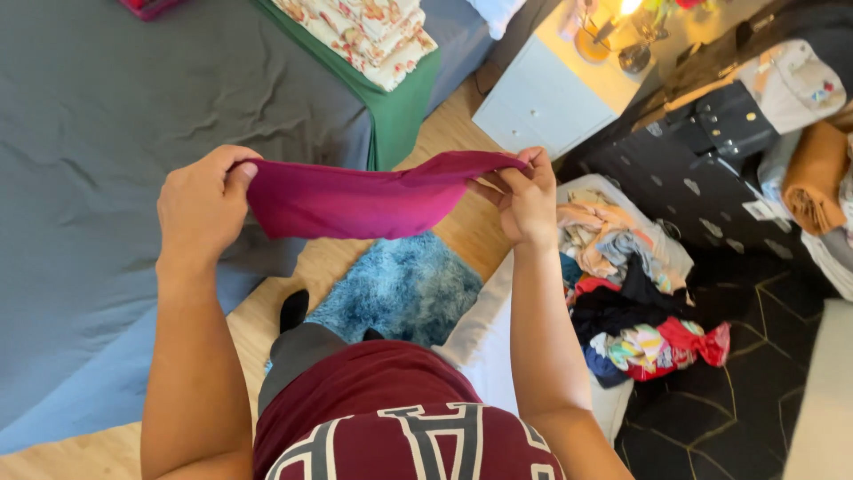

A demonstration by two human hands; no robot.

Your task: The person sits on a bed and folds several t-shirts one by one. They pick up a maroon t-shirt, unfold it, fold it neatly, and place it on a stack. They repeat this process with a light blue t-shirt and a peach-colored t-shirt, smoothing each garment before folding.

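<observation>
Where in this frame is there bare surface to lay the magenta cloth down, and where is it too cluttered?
Both hands, left hand and right hand, hold the magenta cloth stretched. The grey bedspread is bare between the wood floor and the folded floral fabric. The blue rug has some room. Crowded: the clothes pile and the nightstand top.

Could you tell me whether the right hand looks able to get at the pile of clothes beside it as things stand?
Probably not right away: the right hand and left hand both grip the magenta cloth. Otherwise the clothes pile lies open just below.
</observation>
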